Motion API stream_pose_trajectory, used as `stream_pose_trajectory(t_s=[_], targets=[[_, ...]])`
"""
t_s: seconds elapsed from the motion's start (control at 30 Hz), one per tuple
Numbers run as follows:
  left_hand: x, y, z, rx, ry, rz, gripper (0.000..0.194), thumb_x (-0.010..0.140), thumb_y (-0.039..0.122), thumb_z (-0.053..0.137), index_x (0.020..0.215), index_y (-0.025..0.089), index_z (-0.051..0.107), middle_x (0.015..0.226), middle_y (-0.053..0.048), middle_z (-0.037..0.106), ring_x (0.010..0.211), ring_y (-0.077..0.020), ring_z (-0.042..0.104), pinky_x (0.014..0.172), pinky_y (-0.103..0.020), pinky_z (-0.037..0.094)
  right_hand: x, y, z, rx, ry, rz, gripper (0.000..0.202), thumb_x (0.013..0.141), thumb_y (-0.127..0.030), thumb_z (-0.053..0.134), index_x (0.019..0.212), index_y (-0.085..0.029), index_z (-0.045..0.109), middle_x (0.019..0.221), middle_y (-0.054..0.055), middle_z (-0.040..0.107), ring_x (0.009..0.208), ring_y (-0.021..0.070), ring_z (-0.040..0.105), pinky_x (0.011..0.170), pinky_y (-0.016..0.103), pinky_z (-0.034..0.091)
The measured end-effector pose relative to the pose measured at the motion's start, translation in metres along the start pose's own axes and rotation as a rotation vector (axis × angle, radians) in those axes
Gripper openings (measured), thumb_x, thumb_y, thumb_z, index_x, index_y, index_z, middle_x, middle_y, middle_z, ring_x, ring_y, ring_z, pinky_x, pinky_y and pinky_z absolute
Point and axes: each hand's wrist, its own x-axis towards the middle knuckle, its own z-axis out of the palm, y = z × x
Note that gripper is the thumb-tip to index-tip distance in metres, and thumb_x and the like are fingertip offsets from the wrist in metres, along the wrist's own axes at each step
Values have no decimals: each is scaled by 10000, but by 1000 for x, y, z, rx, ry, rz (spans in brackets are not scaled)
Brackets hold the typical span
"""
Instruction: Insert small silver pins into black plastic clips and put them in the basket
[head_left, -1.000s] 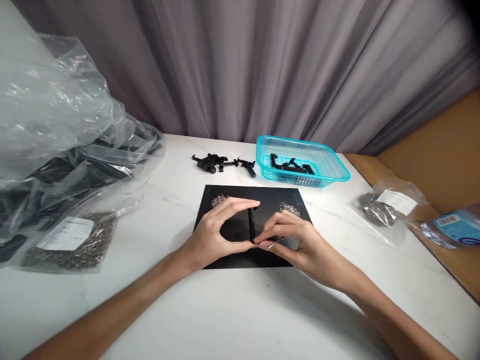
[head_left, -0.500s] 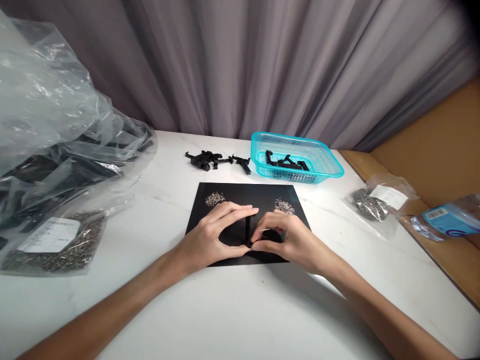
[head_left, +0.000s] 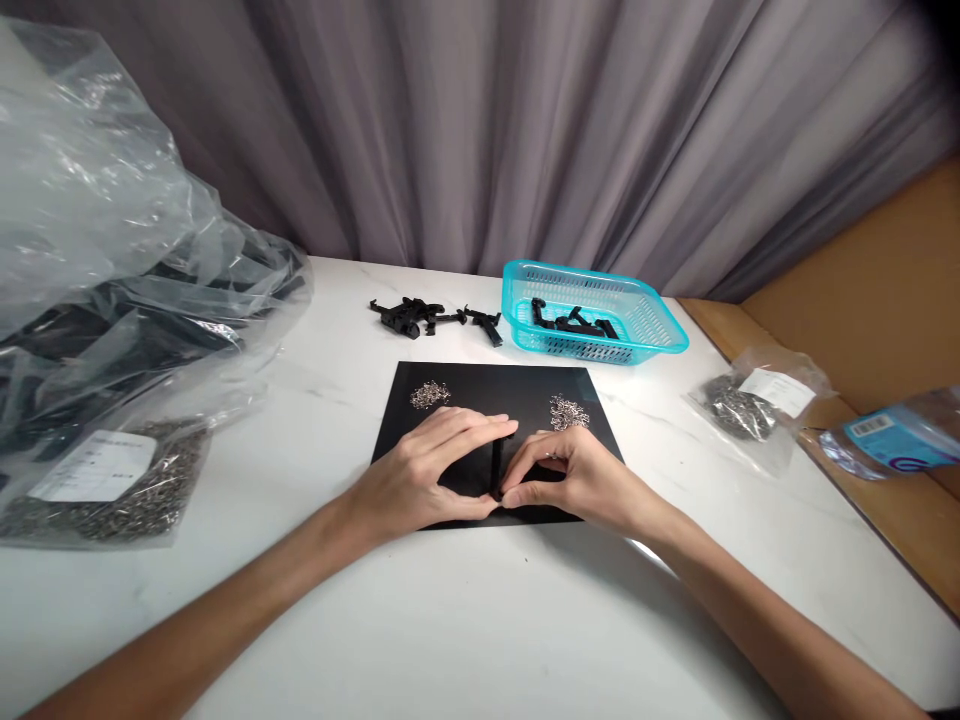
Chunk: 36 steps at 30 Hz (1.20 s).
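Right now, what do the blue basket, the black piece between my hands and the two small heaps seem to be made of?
Blue basket: probably glossy translucent plastic; its thin slotted walls look see-through.
Black piece: likely plastic, matte with little shine, though painted metal is possible.
Left heap and right heap: probably bare metal, judging by silvery glints.

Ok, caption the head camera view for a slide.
Left hand holds a black part over a black mat, right hand at its near end, blue basket behind.
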Motion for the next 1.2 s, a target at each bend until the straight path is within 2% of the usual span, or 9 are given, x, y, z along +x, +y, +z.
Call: stream_pose_trajectory(t_s=[0.27,0.47,0.6,0.67,0.73,0.8,0.9,1.03,1.2], targets=[[4,-1,0,-60,86,-119,677,764,125,821,1391,198,577,1315,-96,707,1191,-234,688,1058,-371,574,-1,-4,2,-89,143,-54,150,861,-385,813,852,-236,799,892,8,754,818,165,625,719,309,425],[6,2,-4,-124,113,-156,671,755,122,832,1372,221,589,1333,-94,710,1209,-246,688,1077,-407,563,-3,-8,-1,-86,128,-19,292,851,-499,797,914,-215,765,878,22,743,717,160,575,637,306,415],[7,3,-4,-165,125,-230,688,726,248,898,1351,223,610,1289,-90,723,1157,-251,702,1038,-412,580,-6,-14,-4,-87,141,-80,392,1042,-526,506,997,-223,750,1016,60,737,950,215,649,846,357,496],[6,3,-4,-172,126,-278,707,704,292,917,1341,220,620,1247,-86,730,1103,-246,709,984,-400,599,-9,-17,-5,-154,230,-132,484,1102,-488,334,1018,-237,739,1116,70,710,1075,226,623,958,382,466],[6,3,-4,-174,124,-314,702,694,298,918,1328,211,630,1202,-82,733,1056,-238,711,949,-391,607,-12,-18,-5,-258,344,-154,529,1111,-482,277,972,-236,723,1071,72,691,1044,224,611,949,382,461],[5,4,-3,-174,121,-334,698,684,302,917,1316,206,637,1169,-79,735,1029,-236,711,937,-391,608,-14,-17,-4,-305,381,-131,550,1106,-504,275,893,-222,698,912,60,671,859,198,613,824,351,488],[5,4,-3,-174,117,-345,692,672,307,916,1300,205,644,1135,-77,740,990,-231,713,921,-385,609,-16,-17,-2,-206,283,-78,520,1084,-523,378,797,-206,672,760,28,640,647,146,584,634,294,482],[7,4,-4,-167,114,-352,661,667,284,909,1269,195,652,1060,-63,736,943,-219,705,867,-362,607,-16,-21,0,-6,212,-104,268,981,-439,661,891,-195,724,820,29,709,719,154,689,665,272,557],[7,5,-5,-168,97,-333,643,668,275,904,1255,194,654,1028,-53,730,912,-208,692,848,-355,600,-13,-21,3,58,180,-140,193,955,-381,708,934,-193,745,838,38,742,747,163,726,709,293,603]])
